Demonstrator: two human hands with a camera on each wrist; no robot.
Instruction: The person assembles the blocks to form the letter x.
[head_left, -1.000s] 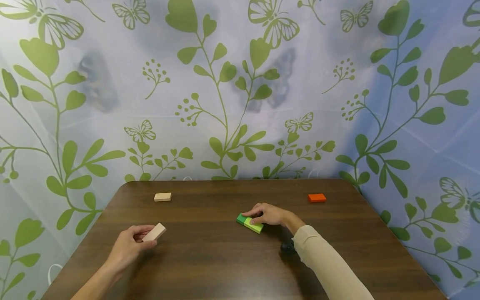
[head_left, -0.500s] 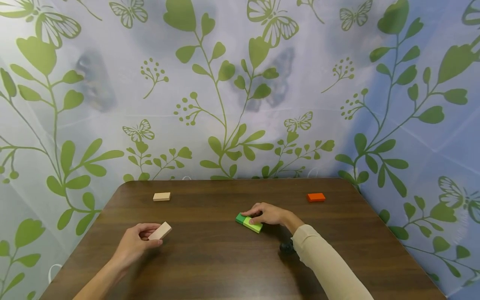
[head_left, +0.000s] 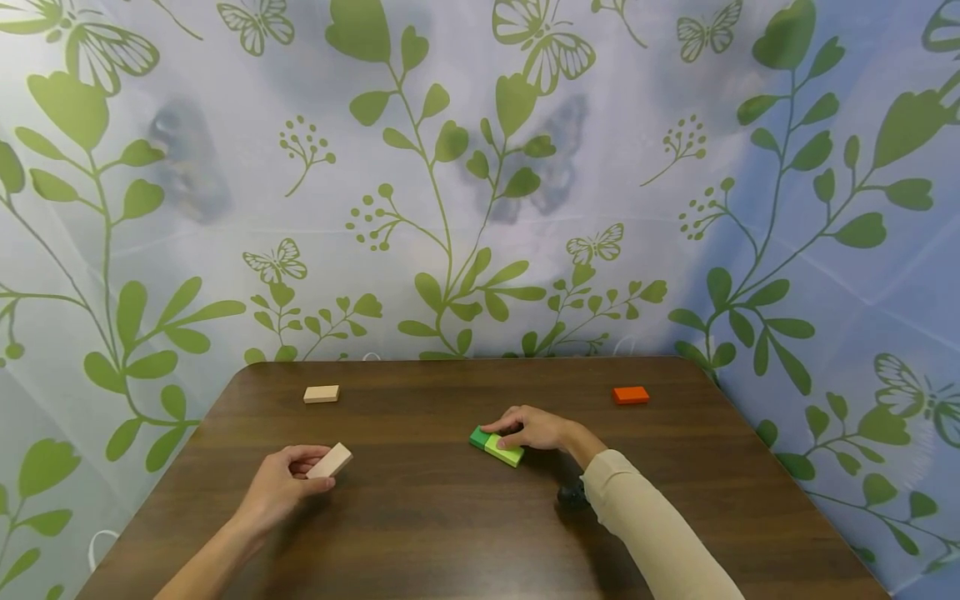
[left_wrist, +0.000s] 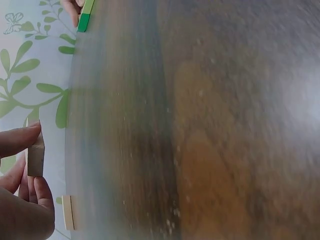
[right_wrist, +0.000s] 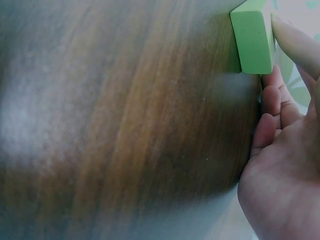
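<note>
Pinched between thumb and fingers of the left hand, a pale wooden block: smooth, plain-faced, square-cornered, held tilted above the left part of the table. In the left wrist view, one narrow face toward the camera, somewhat greyish in shadow.

To its right, near the middle of the table, a light green block and a dark green block, end to end in one slanting row; evenly coloured, with a smooth end face on the light one in the right wrist view. Around these, the right hand in a pinch, thumb at the light green near side, a fingertip reaching the dark green far side.

Farther out, near the back edge: at left, a second pale block; at right, an orange-red block, both lying flat. Beside the beige sleeve of the right arm, a small black object, too dark to identify. Behind the table, a whitish-blue curtain printed with green leaves and butterflies.
</note>
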